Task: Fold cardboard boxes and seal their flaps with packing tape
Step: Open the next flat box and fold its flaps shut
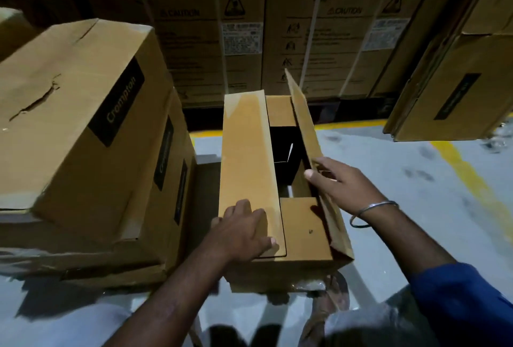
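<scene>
A brown cardboard box (pixel 302 238) stands on the grey floor in front of me, its top partly folded. The long left flap (pixel 247 152) lies flat over the opening, and my left hand (pixel 244 231) presses on its near end with fingers spread. The long right flap (pixel 305 124) stands tilted upward. My right hand (pixel 341 182) pinches that flap's edge near the middle, thumb on the inner face. The two short end flaps are folded in, and a dark gap shows the box's inside. No tape is visible.
Stacked brown Crompton boxes (pixel 83 124) sit close on the left, touching the box's side. Tall printed cartons (pixel 249 27) form a wall behind. Flattened boxes (pixel 455 91) lean at the right. Yellow floor lines (pixel 472 180) run on the right, with open grey floor there.
</scene>
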